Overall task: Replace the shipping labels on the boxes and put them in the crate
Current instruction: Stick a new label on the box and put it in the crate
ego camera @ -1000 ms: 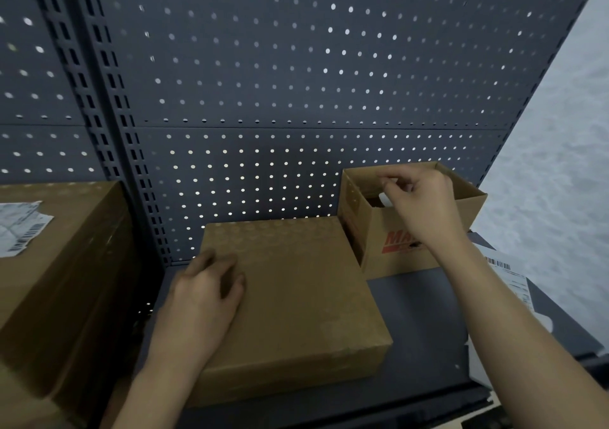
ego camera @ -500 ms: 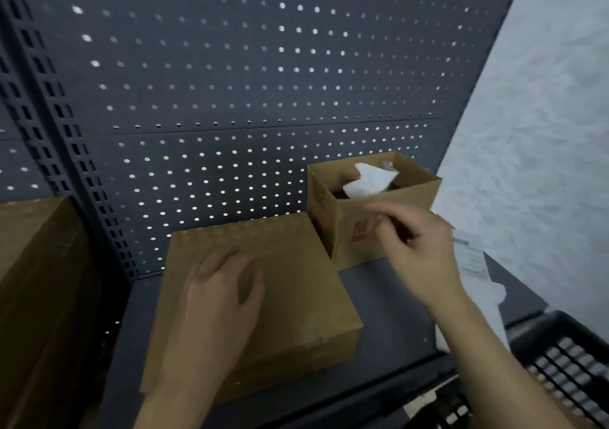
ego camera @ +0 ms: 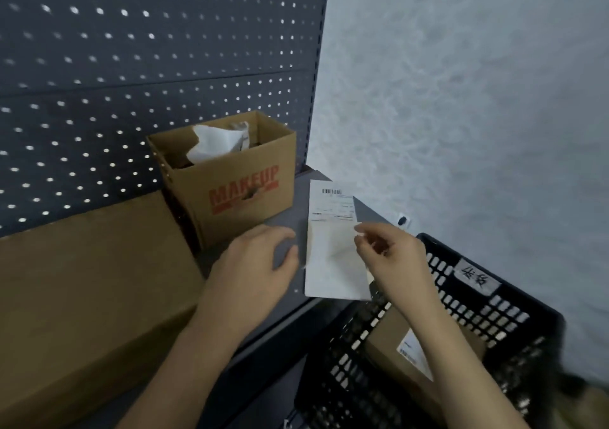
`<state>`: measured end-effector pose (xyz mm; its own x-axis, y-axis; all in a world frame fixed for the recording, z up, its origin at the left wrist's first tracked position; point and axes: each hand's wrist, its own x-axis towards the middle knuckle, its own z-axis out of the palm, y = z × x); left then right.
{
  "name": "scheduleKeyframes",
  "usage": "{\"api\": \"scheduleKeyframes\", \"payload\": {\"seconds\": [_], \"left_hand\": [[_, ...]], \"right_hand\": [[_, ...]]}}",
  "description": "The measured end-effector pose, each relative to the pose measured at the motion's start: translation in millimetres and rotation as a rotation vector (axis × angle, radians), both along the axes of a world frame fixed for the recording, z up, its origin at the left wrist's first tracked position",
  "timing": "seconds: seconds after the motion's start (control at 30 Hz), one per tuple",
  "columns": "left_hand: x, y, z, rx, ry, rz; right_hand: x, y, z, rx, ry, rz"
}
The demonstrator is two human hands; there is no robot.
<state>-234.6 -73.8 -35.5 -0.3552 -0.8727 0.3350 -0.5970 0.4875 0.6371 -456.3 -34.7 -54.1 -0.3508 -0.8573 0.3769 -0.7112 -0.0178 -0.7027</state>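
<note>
Grey pegboard and a pale textured wall fill the background, with a dark shelf below them. At the lower left of the frame a large plain box is seen on the shelf. At the lower right a black crate is set beside the shelf, and one labelled box already lies in it. A smaller open box printed MAKEUP is stood at the centre, with crumpled paper showing inside. Just right of it a label sheet reaches to the shelf's front edge.

If the sheet is lifted by one edge only, it could likely be curled, creased or stuck to itself; it might also be slid off the edge into the crate.

The sheet's right edge is pinched by the right hand. The left hand is held loosely spread just left of the sheet, with nothing gripped; whether its thumb touches the sheet cannot be told. The large box lies left of both hands.
</note>
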Motion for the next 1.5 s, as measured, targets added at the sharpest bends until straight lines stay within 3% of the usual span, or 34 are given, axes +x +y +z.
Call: {"api": "scheduleKeyframes", "payload": {"seconds": [0.27,0.4,0.57,0.9,1.17,1.33,1.5], "left_hand": [[-42,-20,-27,0.202,-0.042,0.066],[-51,-28,-38,0.265,-0.040,0.123],[-59,-34,-39,0.341,0.026,0.111],[-72,-52,-31,0.629,0.338,0.164],[-72,-55,-25,0.671,0.417,0.189],[-71,-54,-20,0.845,0.524,0.087],[-67,-52,-20,0.765,0.549,0.036]], "right_hand": [[-46,-35,-28,0.179,0.003,0.067],[-46,-56,-41,0.192,-0.216,0.150],[-45,-66,-47,0.123,-0.424,0.094],[-32,-34,-22,0.012,-0.713,0.266],[-30,-5,-19,-0.091,-0.651,0.362],[-28,3,-14,-0.060,-0.550,0.463],[-24,4,-16,0.024,-0.489,0.506]]}}
